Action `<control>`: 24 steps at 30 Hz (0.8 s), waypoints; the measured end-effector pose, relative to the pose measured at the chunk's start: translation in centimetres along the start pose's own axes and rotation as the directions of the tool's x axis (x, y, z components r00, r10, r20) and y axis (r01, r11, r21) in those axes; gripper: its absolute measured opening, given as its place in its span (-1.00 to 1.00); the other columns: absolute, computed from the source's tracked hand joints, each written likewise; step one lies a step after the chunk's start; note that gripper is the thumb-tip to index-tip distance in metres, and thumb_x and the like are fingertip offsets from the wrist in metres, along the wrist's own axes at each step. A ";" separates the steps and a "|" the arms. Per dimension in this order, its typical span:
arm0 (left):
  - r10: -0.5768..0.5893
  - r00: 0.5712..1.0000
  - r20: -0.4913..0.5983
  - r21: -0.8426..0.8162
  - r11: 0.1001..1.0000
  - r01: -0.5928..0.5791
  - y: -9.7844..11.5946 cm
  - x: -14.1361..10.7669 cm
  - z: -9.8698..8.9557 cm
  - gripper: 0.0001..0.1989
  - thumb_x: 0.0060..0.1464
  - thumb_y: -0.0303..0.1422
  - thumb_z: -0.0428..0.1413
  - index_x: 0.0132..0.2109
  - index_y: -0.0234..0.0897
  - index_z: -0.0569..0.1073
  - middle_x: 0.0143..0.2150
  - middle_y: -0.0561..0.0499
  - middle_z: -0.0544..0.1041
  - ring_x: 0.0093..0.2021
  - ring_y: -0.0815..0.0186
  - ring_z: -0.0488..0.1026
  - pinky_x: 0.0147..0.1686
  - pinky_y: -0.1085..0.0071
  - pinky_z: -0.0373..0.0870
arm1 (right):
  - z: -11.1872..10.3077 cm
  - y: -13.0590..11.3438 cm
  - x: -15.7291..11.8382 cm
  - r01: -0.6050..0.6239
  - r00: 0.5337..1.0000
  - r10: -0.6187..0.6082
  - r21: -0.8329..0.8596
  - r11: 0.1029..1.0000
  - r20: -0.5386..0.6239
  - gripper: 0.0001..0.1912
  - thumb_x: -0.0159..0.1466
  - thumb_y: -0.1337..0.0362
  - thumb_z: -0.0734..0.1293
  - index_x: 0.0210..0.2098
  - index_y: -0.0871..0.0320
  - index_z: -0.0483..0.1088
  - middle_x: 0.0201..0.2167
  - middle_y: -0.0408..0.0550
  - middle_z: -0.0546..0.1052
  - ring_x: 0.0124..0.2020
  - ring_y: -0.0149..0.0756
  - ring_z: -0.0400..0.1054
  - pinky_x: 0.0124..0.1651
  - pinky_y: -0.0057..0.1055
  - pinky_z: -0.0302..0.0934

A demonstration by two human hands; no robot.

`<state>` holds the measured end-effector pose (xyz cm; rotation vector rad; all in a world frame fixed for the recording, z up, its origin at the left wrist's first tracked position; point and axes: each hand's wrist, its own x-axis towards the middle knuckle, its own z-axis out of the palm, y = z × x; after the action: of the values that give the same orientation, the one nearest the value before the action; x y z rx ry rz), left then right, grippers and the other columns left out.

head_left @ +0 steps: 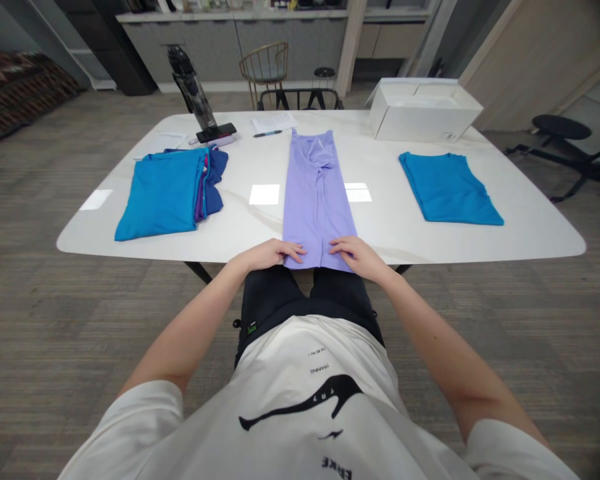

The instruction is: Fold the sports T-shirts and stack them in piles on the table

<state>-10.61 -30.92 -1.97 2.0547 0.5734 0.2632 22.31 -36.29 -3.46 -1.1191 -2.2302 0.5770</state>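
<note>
A lavender garment (316, 193), folded into a long narrow strip, lies on the white table (240, 237) straight before me. Its far end shows a neckline and thin straps, and its near end reaches the front edge of the table. My left hand (275, 253) rests on the near left corner, its fingers stretched over the cloth. On the near right corner lies my right hand (357, 255), fingers pointing inward and lightly bent. Both hands touch the fabric from above; their thumbs are partly hidden.
On the left is a stack of folded blue and purple clothes (163, 193). Behind it stand a handheld vacuum (197, 97), a pen (267, 134) and paper (275, 121). To the right are a folded blue garment (450, 189) and an open white box (420, 117).
</note>
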 end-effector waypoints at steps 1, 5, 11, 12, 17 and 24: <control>0.003 1.000 0.011 -0.015 1.000 -0.002 -0.1 -0.2 0.0 -0.36 -0.09 -0.69 -0.05 0.04 -0.18 0.68 0.28 -0.04 0.53 0.43 0.23 0.28 0.43 0.19 0.14 | -0.4 0.2 -0.7 -0.011 1.000 0.011 0.003 1.000 0.002 -0.63 0.35 0.46 0.21 -0.12 0.03 0.62 0.07 0.01 0.60 0.13 -0.10 0.45 0.25 -0.04 0.28; -0.004 0.998 0.064 -0.046 0.999 0.007 0.2 -0.2 -0.3 -0.42 0.00 -0.67 0.00 0.05 -0.14 0.67 0.33 -0.05 0.48 0.45 0.21 0.23 0.44 0.16 0.10 | -2.4 1.6 -3.4 -0.079 0.997 0.079 0.001 0.997 -0.008 -0.54 0.27 0.53 0.18 -0.16 -0.01 0.63 0.11 -0.04 0.58 0.18 -0.11 0.42 0.31 -0.01 0.25; -0.022 0.997 0.071 -0.040 0.999 0.025 0.5 0.1 -0.6 -0.54 0.05 -0.62 0.07 -0.02 -0.15 0.69 0.32 -0.05 0.50 0.43 0.21 0.27 0.40 0.22 0.14 | -4.0 3.1 -4.1 -0.123 0.991 0.122 0.023 0.992 0.062 -0.69 0.36 0.33 0.25 -0.17 -0.01 0.65 0.16 0.03 0.54 0.20 -0.04 0.40 0.29 0.00 0.26; -0.020 0.998 0.055 -0.040 0.999 0.022 0.5 0.2 -0.5 -0.58 0.05 -0.61 0.08 -0.06 -0.17 0.69 0.30 -0.07 0.51 0.41 0.21 0.30 0.39 0.23 0.15 | -4.1 3.1 -3.9 -0.119 0.991 0.117 0.015 0.993 0.071 -0.73 0.35 0.29 0.28 -0.18 0.00 0.66 0.14 0.05 0.54 0.19 -0.02 0.40 0.28 0.00 0.26; -0.065 0.996 -0.062 -0.077 0.995 0.060 1.0 0.7 0.2 -0.86 0.05 -0.45 0.22 -0.22 -0.25 0.65 0.14 -0.12 0.60 0.19 0.15 0.49 0.27 0.25 0.29 | -4.3 2.4 -1.9 -0.105 0.988 0.103 0.011 0.994 0.115 -0.80 0.32 0.19 0.34 -0.23 0.05 0.63 -0.03 0.08 0.58 0.05 -0.02 0.43 0.22 -0.04 0.24; -0.323 0.795 -0.513 -0.401 0.909 0.111 0.8 3.0 -0.3 -0.73 0.14 -0.14 0.24 -0.19 -0.24 0.46 -0.42 0.11 0.46 -0.40 0.35 0.44 -0.34 0.45 0.41 | -4.5 3.3 1.8 -0.365 0.927 0.375 0.185 0.912 -0.025 -0.66 0.34 0.02 0.26 -0.14 0.15 0.49 -0.33 -0.05 0.58 -0.33 -0.21 0.38 -0.19 -0.30 0.27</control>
<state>-7.88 -29.48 -1.28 1.5200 1.0461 0.8024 26.30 -32.42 -1.60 -1.4546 -1.8800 0.8674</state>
